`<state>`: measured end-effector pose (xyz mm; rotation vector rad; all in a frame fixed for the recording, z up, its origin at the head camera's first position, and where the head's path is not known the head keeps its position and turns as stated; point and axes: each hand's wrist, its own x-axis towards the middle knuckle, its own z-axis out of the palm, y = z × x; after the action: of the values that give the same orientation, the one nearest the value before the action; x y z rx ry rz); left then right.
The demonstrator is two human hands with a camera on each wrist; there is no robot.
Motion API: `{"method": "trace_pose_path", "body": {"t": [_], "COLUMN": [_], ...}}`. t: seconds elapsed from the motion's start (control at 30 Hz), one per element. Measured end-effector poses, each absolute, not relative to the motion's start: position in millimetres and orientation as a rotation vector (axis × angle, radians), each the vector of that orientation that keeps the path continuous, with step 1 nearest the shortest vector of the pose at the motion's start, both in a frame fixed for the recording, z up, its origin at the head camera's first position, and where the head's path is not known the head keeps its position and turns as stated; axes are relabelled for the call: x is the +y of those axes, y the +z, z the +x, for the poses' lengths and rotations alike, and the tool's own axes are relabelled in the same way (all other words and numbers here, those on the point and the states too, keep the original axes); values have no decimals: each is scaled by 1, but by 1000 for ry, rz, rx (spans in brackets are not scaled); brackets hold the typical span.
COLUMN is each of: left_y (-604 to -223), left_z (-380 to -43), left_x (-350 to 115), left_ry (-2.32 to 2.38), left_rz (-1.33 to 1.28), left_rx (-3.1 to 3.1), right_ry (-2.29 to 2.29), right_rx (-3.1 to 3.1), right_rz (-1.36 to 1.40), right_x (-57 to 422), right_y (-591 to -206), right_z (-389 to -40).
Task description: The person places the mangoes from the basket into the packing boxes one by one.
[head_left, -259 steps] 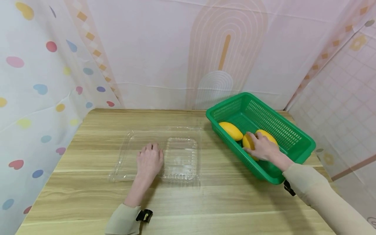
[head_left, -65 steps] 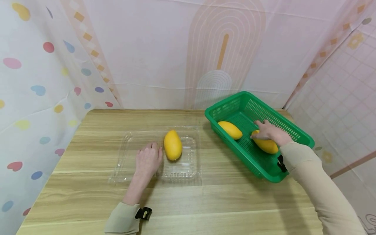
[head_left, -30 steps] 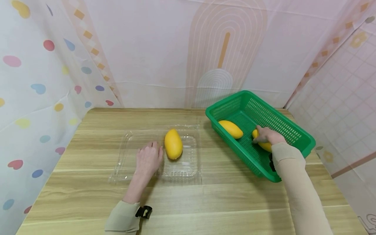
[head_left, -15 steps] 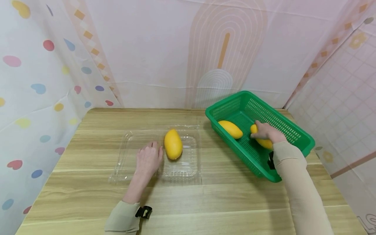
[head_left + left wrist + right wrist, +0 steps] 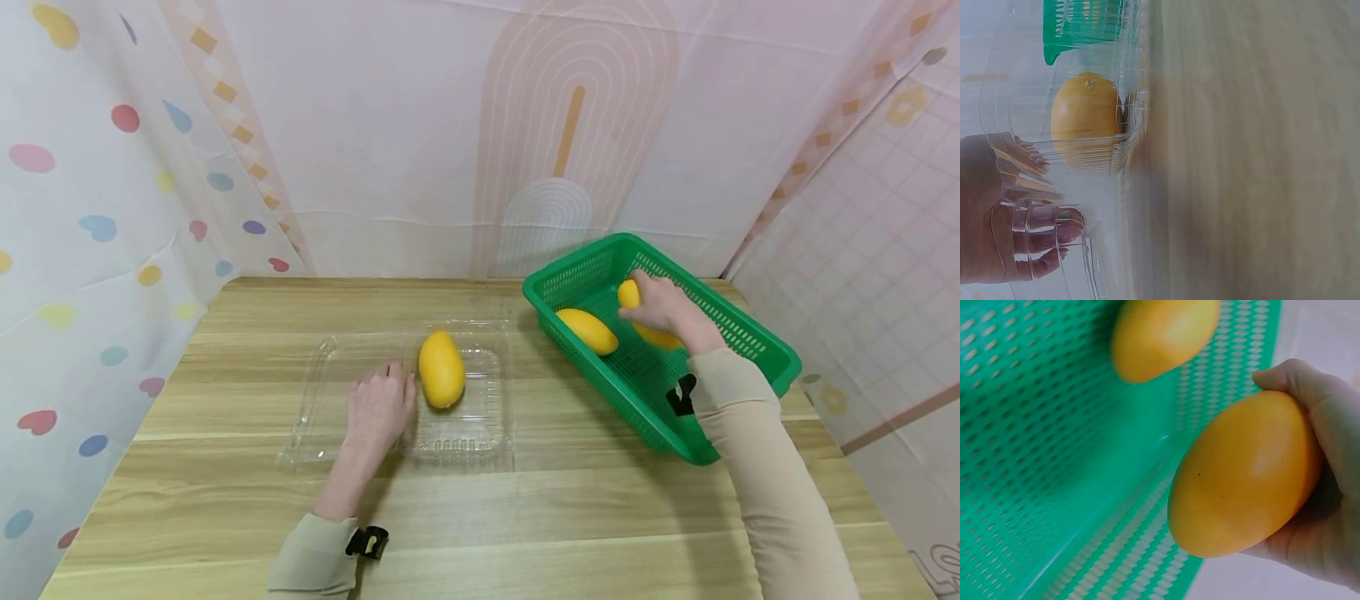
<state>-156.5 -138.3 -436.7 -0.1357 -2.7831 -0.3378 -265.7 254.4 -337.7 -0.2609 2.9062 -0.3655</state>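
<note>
Head view: the held mango [image 5: 628, 293] is within the green basket [image 5: 626, 396], towards the table's [image 5: 562, 517] far right corner, its long axis slanting from far left to near right; whether it clears the basket floor cannot be told. The right hand [image 5: 663, 304] has thumb and fingers wrapped round it and is by far the nearer hand. A second mango [image 5: 588, 331] lies just to its left, by the basket's left wall. The clear box [image 5: 459, 429] lies well apart to the left and somewhat closer to the table's near edge. The third mango [image 5: 442, 369] in it points roughly from far edge to near edge, so the held one would need a slight turn to match. The left hand [image 5: 378, 404], fingers bent, appears to grip the box's middle.
</note>
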Motion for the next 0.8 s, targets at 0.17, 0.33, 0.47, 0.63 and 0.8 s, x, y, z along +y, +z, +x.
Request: {"method": "trace_pose_path", "body": {"t": [0.17, 0.33, 0.47, 0.63, 0.8], "left_y": [-437, -438, -437, -437, -437], "left_z": [-157, -157, -157, -157, -157], "left_x": [-139, -139, -139, -138, -139], "left_ry": [-335, -328, -317, -315, -324], "left_rz": [-135, -137, -136, -133, -122], "left_rx": [-2774, -2772, -2776, -2774, -2776], "right_ry": [-386, -376, -382, -393, -400], "right_rx": [2952, 2970, 2975, 2976, 2981], "right_rz": [-302, -336, -349, -372, -397], "right_x": [238, 221, 207, 187, 166], "right_y": [-323, -313, -307, -304, -305], "right_z": [-264, -261, -256, -249, -243]}}
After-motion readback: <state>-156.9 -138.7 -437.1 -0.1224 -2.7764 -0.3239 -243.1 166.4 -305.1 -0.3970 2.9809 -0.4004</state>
